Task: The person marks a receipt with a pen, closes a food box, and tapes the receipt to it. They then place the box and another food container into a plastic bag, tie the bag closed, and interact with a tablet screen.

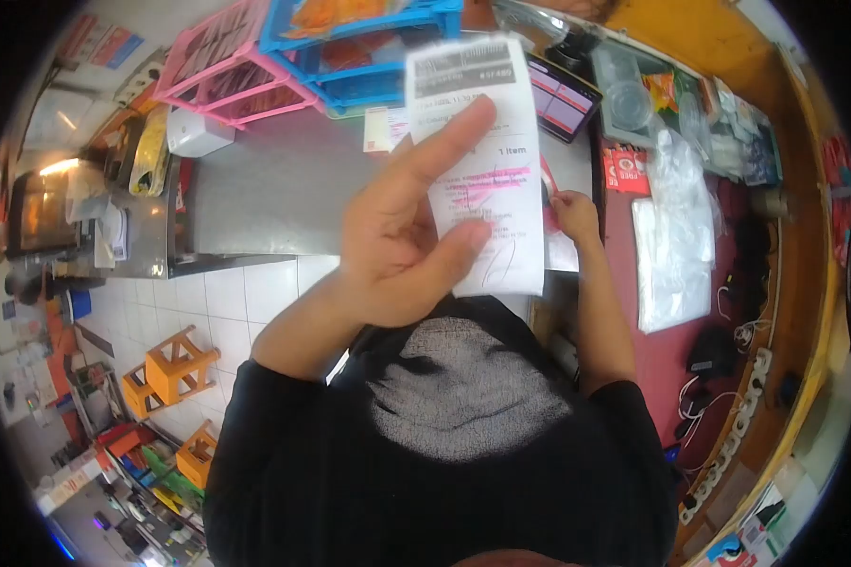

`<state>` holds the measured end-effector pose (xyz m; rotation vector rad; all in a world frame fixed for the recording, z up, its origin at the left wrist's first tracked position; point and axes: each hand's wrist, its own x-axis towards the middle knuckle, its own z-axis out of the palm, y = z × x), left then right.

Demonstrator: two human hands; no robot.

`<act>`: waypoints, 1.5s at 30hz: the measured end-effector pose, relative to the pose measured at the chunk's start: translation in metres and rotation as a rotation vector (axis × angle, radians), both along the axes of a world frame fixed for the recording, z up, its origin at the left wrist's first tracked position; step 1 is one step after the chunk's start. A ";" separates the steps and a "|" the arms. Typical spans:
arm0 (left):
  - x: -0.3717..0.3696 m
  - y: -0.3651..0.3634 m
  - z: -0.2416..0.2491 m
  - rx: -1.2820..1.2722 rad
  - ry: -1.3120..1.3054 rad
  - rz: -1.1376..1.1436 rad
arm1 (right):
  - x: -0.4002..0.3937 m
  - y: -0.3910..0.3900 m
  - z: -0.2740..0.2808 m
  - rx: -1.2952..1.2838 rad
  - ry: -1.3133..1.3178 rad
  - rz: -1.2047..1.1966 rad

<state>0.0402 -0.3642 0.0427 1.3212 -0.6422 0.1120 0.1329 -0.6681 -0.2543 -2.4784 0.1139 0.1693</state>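
My left hand (407,222) holds a long white printed receipt (501,118) up in front of my chest. Its index finger and thumb lie across the paper. Pink highlighter streaks and pen marks show on the receipt, along with the words "1 item". At the counter's right edge, my right hand (574,215) has its fingers closed at a red and white item, partly hidden behind the receipt. What exactly it grips there I cannot make out.
Pink rack (232,76) and blue rack (350,90) stand at the back of the metal counter (274,180). A tablet (563,99) sits behind the receipt. Plastic bags (676,227) lie on the dark red surface at right, near cables and a power strip (728,444). Orange stools (175,369) stand at left.
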 end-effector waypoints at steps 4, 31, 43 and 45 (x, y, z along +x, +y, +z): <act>-0.015 0.001 0.029 -0.154 0.096 0.021 | 0.021 -0.006 0.013 0.051 0.221 0.115; -0.016 0.077 -0.268 0.943 0.259 0.390 | -0.041 -0.144 -0.037 0.002 -0.192 -0.170; -0.018 0.105 -0.319 1.345 0.210 0.668 | 0.009 0.142 0.045 0.240 0.054 0.605; -0.015 0.106 -0.319 1.335 0.256 0.657 | 0.006 0.201 0.023 0.120 -0.031 0.817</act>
